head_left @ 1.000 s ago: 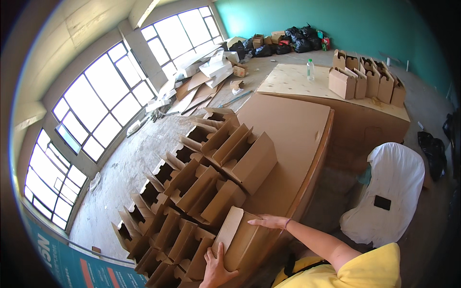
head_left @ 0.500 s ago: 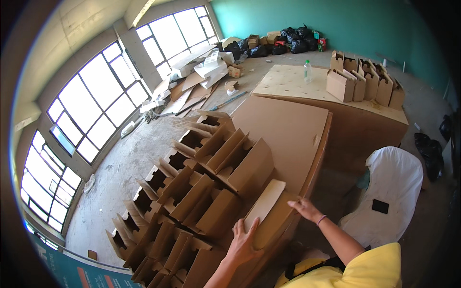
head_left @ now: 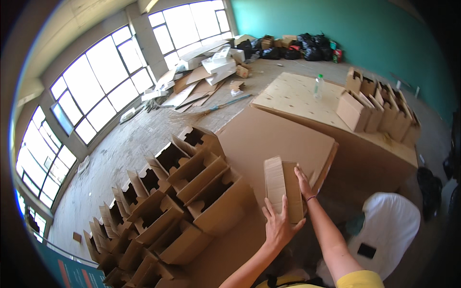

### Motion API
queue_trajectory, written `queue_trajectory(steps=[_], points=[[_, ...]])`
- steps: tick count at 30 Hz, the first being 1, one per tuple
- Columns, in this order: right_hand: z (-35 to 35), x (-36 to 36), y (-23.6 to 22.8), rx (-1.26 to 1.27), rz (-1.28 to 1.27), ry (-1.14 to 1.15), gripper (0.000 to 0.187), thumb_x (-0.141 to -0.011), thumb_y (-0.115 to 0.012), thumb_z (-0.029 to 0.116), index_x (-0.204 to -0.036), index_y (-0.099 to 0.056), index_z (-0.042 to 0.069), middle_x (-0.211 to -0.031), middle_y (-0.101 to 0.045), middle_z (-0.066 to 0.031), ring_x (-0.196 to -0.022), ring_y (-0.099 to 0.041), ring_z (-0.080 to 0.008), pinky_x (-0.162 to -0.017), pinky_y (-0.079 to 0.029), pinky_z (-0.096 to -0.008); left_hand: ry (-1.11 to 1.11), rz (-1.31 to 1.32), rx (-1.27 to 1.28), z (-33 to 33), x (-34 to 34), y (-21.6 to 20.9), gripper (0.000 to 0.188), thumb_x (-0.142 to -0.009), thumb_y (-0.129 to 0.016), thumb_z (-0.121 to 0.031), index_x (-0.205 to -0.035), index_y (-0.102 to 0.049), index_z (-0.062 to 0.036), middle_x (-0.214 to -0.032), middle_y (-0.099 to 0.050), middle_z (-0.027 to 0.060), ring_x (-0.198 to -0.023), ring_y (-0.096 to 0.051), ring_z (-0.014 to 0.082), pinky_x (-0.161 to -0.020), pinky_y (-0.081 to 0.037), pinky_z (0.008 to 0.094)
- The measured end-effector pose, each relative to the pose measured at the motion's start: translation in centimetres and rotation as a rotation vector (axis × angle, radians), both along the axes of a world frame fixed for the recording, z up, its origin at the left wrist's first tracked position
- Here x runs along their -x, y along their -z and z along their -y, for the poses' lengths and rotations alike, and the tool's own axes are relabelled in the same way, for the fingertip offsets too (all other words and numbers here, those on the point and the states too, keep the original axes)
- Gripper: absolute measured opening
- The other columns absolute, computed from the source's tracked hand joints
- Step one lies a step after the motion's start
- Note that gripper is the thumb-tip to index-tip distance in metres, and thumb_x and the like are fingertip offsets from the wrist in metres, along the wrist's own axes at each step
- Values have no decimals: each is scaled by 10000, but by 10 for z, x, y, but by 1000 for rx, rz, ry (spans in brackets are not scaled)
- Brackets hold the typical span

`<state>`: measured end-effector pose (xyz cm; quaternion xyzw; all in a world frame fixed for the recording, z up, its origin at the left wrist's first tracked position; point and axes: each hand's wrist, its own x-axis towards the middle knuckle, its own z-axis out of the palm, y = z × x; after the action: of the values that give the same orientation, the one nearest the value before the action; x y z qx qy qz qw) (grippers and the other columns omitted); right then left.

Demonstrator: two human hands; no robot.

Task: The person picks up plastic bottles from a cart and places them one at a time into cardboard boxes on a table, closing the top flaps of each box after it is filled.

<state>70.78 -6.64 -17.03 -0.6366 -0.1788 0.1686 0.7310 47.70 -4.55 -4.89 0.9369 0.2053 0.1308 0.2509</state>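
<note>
A folded cardboard piece (head_left: 295, 192) with a paler raised flap (head_left: 274, 177) is between my hands, above the near end of the large cardboard-topped surface. My left hand (head_left: 280, 228) grips its lower end, fingers spread over the face and thumb at the bottom right corner. Along its right edge my right hand (head_left: 303, 183) presses with fingers stretched upward; part of that hand's hold is hidden. To the left stand rows of open-topped cardboard boxes (head_left: 223, 201) with upright flaps, packed close together.
Beyond the cardboard sheet (head_left: 273, 132), a plywood top (head_left: 293, 91) carries a clear bottle (head_left: 318, 87) and more boxes (head_left: 353, 111). A white-covered chair (head_left: 391, 221) with a black flat device (head_left: 366, 250) stands at right. A broom (head_left: 211, 110), scrap and black bags (head_left: 312, 48) lie farther off.
The folded cardboard piece has turned more upright and moved away from the boxes. My right hand has gone from its upper corner to flat along its right edge. The view has shifted.
</note>
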Motion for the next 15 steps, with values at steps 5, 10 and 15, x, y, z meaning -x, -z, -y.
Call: queue_trajectory(steps=[5,10,15], points=[[-89,-67,1,-62,-88,-352,535,-1011,-434,278,-1422,-367,-58,-1504,-363,-139,-1402,-310,-198,-1162,-216,-315,-165,-146,-124,-28,-76,17,942,-749,-729,-489,-1503,-270,-162,-1470,-161,395,-1266,-263,636,-872,-503,580],[-177,-100,-7,24,208,-764,548,-1014,-418,353,-1407,-412,-28,-1491,-393,-117,-1385,-344,-194,-1151,-252,-314,-401,-319,-608,-84,-123,46,999,-696,-791,-323,-1515,-242,-159,-1427,-277,406,-912,-632,486,-661,-575,438],[-175,-124,-49,214,66,-1049,586,-1019,-398,415,-1424,-396,-9,-1477,-414,-103,-1377,-350,-190,-1144,-264,-312,-435,-520,-471,-117,-165,5,817,-786,-683,-287,-1482,-309,-78,-1309,-398,452,-772,-699,337,-650,-562,372]])
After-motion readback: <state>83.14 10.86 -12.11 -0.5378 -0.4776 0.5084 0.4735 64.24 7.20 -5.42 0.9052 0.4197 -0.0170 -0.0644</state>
